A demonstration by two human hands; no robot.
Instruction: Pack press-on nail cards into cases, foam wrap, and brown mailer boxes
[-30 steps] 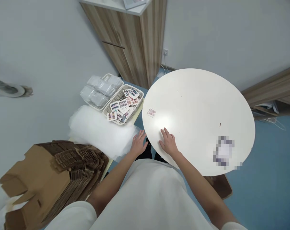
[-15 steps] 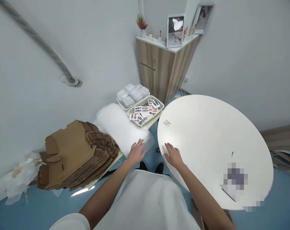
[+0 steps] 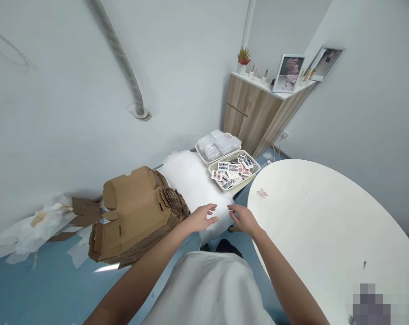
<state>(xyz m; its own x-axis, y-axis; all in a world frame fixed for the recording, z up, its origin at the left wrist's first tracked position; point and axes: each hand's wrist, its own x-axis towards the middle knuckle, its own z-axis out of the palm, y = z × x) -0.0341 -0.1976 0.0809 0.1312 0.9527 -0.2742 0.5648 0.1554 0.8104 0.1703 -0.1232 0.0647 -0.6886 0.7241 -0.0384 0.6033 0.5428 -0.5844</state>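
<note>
My left hand (image 3: 201, 218) is open and holds nothing, its fingers pointing right over the near end of the white foam sheets (image 3: 187, 178). Facing it across a small gap, my right hand (image 3: 243, 218) is open too, by the left edge of the round white table (image 3: 312, 216). Left of my left hand lies a stack of flat brown cardboard boxes (image 3: 136, 212). Beyond both hands, a white basket (image 3: 221, 190) holds several printed cards. Behind it another basket (image 3: 204, 159) is filled with clear plastic packs. One small card (image 3: 262, 194) rests on the table.
A wood-grain cabinet (image 3: 248, 108) stands in the corner, with a potted plant (image 3: 244, 58) and a picture frame (image 3: 288, 73) on top. Crumpled white wrapping (image 3: 38, 228) lies on the floor at left. A wrapped pipe (image 3: 119, 54) runs along the wall.
My view has swung left, so the surroundings appear further right. My hands have come closer together, and my right hand has shifted off the table surface to beside its edge.
</note>
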